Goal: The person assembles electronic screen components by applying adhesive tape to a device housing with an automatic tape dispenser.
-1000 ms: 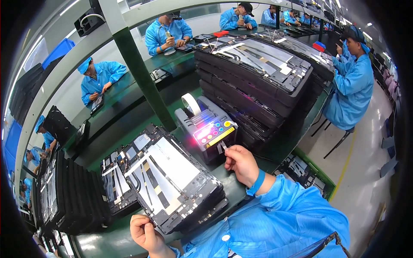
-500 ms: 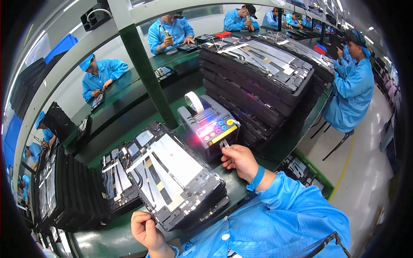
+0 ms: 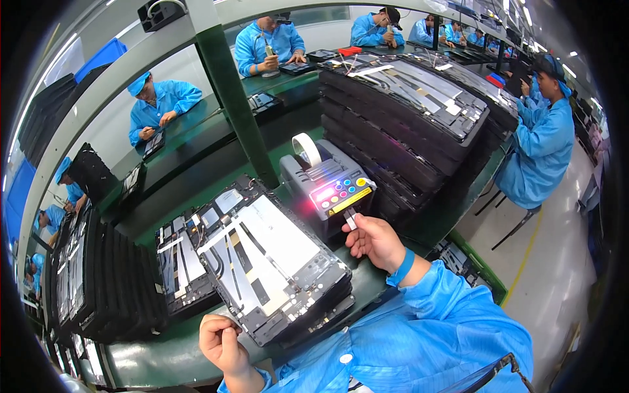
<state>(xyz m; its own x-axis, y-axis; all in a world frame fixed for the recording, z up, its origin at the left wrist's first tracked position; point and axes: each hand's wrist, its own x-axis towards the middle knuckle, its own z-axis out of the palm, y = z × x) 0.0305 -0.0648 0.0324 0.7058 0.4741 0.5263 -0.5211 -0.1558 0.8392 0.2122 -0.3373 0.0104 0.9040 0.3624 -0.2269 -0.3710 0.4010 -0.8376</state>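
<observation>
My right hand (image 3: pixel 377 243) is closed, pinching a short strip of white tape (image 3: pixel 352 223) between thumb and fingertips. The strip is at the front of a grey electric tape dispenser (image 3: pixel 308 191) with coloured buttons, a lit red display and a white tape roll (image 3: pixel 306 149) on top. My left hand (image 3: pixel 223 342) is closed, thumb against curled fingers, beside the near left corner of a stack of opened tablet-like device housings (image 3: pixel 288 239). Whether it holds anything is hidden. The top housing shows a silvery-white panel, black cables and small boards.
Another housing stack (image 3: pixel 180 272) adjoins on the left, with a row of black housings (image 3: pixel 118 281) beyond. Tall stacks (image 3: pixel 400 124) rise behind the dispenser. A green post (image 3: pixel 236 105) stands at the bench. Co-workers in blue sit around; a green crate (image 3: pixel 481 265) is at the right.
My right hand has drawn slightly away from the dispenser, and more of the tape strip shows. My left hand has stayed closed by the stack corner. The view has shifted slightly.
</observation>
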